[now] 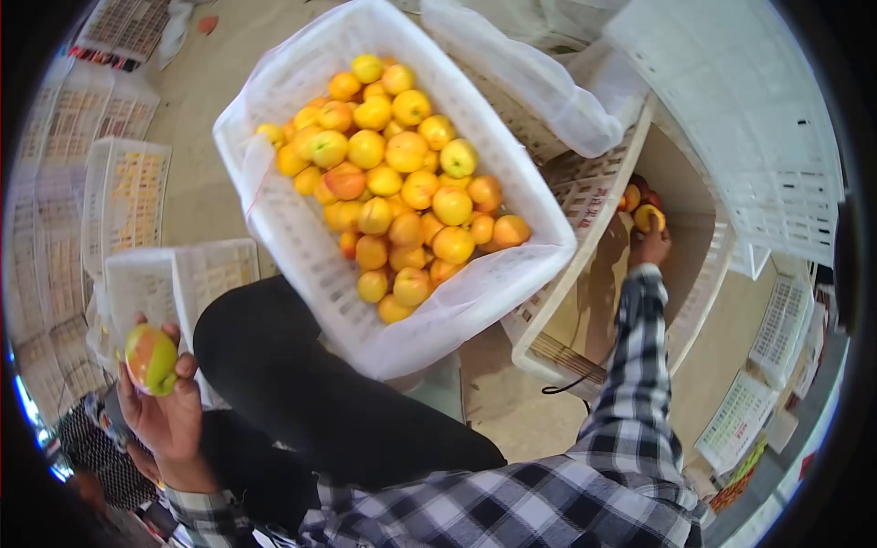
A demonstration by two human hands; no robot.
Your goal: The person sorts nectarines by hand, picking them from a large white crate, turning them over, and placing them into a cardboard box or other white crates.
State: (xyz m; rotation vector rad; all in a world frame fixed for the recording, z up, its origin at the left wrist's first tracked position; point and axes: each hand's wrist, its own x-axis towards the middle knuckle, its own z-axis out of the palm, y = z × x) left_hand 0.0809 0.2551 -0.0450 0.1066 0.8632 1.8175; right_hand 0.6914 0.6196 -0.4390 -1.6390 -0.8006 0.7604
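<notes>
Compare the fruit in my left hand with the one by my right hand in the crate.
The held fruit is green with a red blush; the crate fruit is yellow-orange. The held fruit is lifted clear in the left hand; the crate fruit lies deep in the crate among other fruit, the right hand at it. Both are round and smooth.

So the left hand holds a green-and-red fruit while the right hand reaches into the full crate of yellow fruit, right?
Not quite. The head view shows the right hand reaching into the nearly empty crate beside the full crate. The left hand does hold the green-and-red fruit.
</notes>
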